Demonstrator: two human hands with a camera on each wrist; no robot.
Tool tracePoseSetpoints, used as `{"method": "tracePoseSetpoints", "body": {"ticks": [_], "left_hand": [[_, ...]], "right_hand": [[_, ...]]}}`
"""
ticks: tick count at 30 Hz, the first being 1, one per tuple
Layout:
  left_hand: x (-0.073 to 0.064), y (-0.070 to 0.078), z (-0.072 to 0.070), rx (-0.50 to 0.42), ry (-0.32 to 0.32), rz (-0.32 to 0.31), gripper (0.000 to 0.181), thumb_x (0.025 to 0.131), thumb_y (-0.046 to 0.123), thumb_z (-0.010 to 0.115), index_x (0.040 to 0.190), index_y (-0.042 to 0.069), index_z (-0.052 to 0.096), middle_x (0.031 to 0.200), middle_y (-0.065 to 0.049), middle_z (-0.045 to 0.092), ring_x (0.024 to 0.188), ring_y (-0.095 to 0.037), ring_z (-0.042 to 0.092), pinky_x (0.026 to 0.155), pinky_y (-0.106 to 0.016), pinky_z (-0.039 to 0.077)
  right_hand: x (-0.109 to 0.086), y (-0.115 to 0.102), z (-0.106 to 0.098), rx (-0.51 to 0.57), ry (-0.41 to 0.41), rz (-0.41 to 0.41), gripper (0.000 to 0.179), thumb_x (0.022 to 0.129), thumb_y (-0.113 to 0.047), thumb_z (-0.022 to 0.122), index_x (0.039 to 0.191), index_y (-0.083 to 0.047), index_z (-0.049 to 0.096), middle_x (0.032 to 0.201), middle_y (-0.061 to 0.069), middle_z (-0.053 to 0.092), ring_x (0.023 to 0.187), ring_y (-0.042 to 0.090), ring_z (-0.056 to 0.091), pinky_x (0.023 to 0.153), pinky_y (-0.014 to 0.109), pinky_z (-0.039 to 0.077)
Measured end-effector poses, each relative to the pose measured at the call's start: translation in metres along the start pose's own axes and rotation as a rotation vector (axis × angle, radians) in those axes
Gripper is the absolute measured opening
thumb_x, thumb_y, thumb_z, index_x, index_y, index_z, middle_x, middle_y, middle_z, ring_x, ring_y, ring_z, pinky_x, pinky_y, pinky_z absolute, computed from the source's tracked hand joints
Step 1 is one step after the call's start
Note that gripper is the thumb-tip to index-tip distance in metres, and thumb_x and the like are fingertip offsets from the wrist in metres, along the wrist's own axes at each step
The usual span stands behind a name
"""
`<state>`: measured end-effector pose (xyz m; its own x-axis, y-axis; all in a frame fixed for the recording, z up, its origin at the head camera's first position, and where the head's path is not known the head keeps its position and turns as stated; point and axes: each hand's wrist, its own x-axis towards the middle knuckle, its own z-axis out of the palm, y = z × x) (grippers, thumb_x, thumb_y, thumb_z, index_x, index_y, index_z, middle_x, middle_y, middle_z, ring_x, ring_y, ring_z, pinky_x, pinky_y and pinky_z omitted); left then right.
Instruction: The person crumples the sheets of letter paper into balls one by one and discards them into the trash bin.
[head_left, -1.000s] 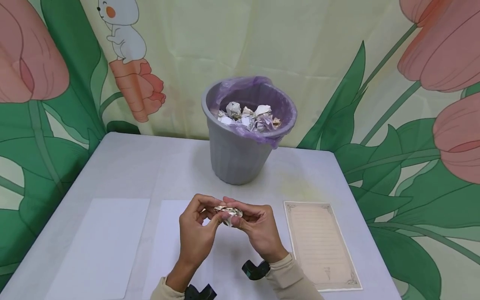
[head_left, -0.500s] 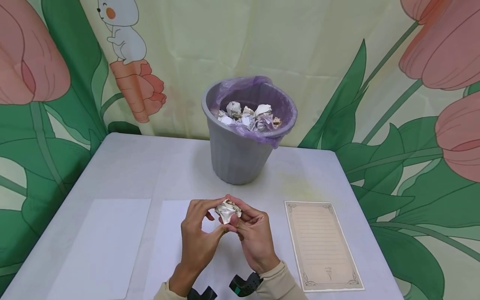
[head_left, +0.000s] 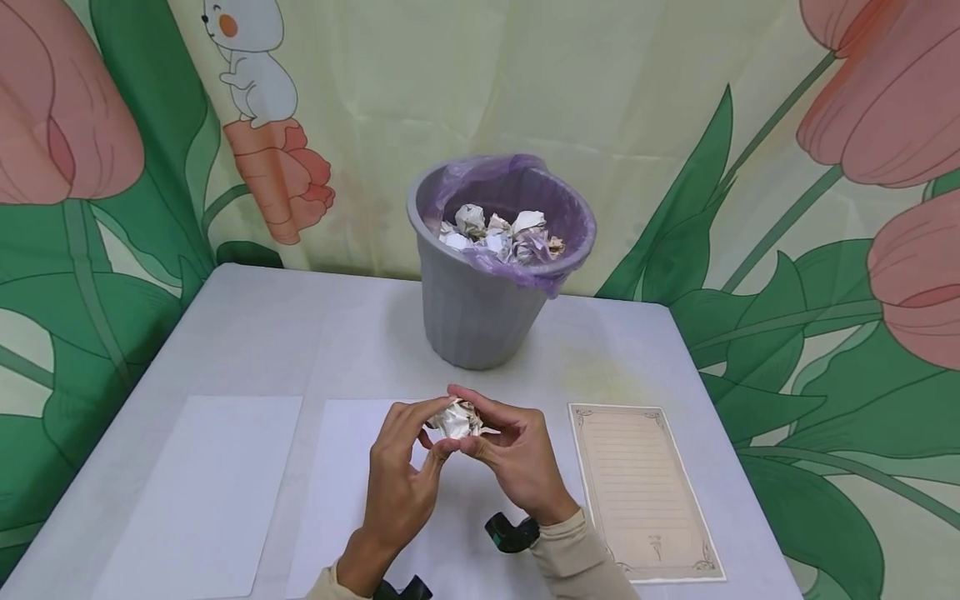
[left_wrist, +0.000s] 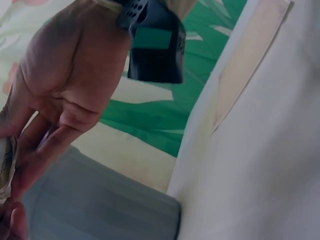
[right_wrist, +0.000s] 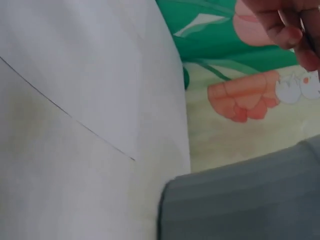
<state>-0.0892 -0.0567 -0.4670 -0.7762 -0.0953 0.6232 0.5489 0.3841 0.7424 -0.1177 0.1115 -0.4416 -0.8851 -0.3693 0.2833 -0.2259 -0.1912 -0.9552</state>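
A crumpled ball of off-white paper (head_left: 456,419) is held between both hands above the front middle of the table. The left hand (head_left: 402,471) pinches it from the left, thumb below and index finger on top. From the right, the right hand (head_left: 525,454) grips it with thumb and fingers. At the left edge of the left wrist view, a sliver of the paper ball (left_wrist: 7,165) shows between fingers. The right wrist view shows only some fingers (right_wrist: 287,35) at the top right corner; the ball is out of sight there.
Behind the hands stands a grey bin (head_left: 480,325) with a purple liner (head_left: 555,217), holding several crumpled papers (head_left: 498,237). Two blank white sheets lie flat, one at left (head_left: 202,492) and one partly under the left hand (head_left: 330,492). A lined, bordered sheet (head_left: 645,492) lies at right.
Between the frames the fingers turn and squeeze the paper ball, and it looks rounder now. Both hands stay in nearly the same place; the right wrist swings left and then back right.
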Motion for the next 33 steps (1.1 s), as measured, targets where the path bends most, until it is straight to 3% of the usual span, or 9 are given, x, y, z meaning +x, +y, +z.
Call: {"method": "tracePoseSetpoints", "body": {"ticks": [9,13,17,20,26,30,33], "left_hand": [[-0.001,0.001,0.007,-0.036,0.043,0.027,0.042,0.087,-0.001,0.082,0.126,0.011,0.072,0.109,-0.005,0.074,0.093,-0.014,0.055,0.074,-0.018,0.047],[0.001,0.005,0.008,-0.080,0.096,0.039,0.037,0.088,-0.006,0.079,0.121,0.008,0.073,0.110,-0.009,0.074,0.094,-0.015,0.056,0.075,-0.018,0.047],[0.005,0.008,0.007,-0.135,0.148,0.099,0.033,0.085,-0.015,0.077,0.111,0.005,0.075,0.113,-0.014,0.075,0.095,-0.018,0.060,0.077,-0.018,0.050],[0.007,0.008,0.004,-0.159,0.146,0.112,0.033,0.084,-0.017,0.078,0.108,0.004,0.076,0.113,-0.015,0.076,0.096,-0.018,0.061,0.076,-0.017,0.052],[0.009,0.005,-0.002,-0.271,0.016,-0.036,0.036,0.088,-0.010,0.078,0.120,0.005,0.073,0.115,-0.013,0.072,0.104,-0.010,0.064,0.078,-0.016,0.057],[0.010,0.005,-0.004,-0.371,-0.027,-0.102,0.035,0.091,-0.009,0.074,0.123,0.004,0.070,0.115,-0.015,0.070,0.105,-0.012,0.066,0.083,-0.019,0.057],[0.010,0.005,-0.006,-0.409,-0.043,-0.135,0.030,0.092,-0.007,0.073,0.121,0.002,0.070,0.113,-0.014,0.071,0.102,-0.011,0.066,0.085,-0.019,0.057]], "right_hand": [[-0.005,0.009,0.018,-0.034,0.162,-0.205,0.043,0.092,-0.002,0.078,0.129,0.015,0.067,0.129,0.030,0.071,0.119,0.028,0.075,0.094,0.038,0.062],[-0.004,0.008,0.029,0.017,0.237,-0.255,0.038,0.090,0.002,0.078,0.123,0.019,0.068,0.125,0.021,0.075,0.111,0.024,0.078,0.091,0.039,0.063],[-0.002,0.008,0.039,0.054,0.308,-0.341,0.028,0.088,0.007,0.079,0.111,0.021,0.072,0.115,0.009,0.080,0.109,0.022,0.079,0.089,0.038,0.064],[-0.001,0.009,0.041,0.049,0.332,-0.356,0.026,0.087,0.008,0.079,0.108,0.021,0.072,0.111,0.006,0.081,0.111,0.023,0.078,0.088,0.038,0.064],[-0.003,0.007,0.030,0.007,0.253,-0.194,0.044,0.092,-0.008,0.079,0.127,0.015,0.068,0.131,0.016,0.075,0.118,0.023,0.076,0.092,0.036,0.063],[-0.004,0.006,0.017,0.022,0.110,-0.102,0.054,0.096,-0.023,0.076,0.139,0.007,0.065,0.144,0.022,0.066,0.132,0.025,0.068,0.102,0.033,0.059],[-0.002,0.006,0.009,0.030,-0.024,-0.057,0.060,0.098,-0.031,0.073,0.148,0.000,0.060,0.153,0.019,0.060,0.143,0.027,0.059,0.110,0.033,0.054]]}}
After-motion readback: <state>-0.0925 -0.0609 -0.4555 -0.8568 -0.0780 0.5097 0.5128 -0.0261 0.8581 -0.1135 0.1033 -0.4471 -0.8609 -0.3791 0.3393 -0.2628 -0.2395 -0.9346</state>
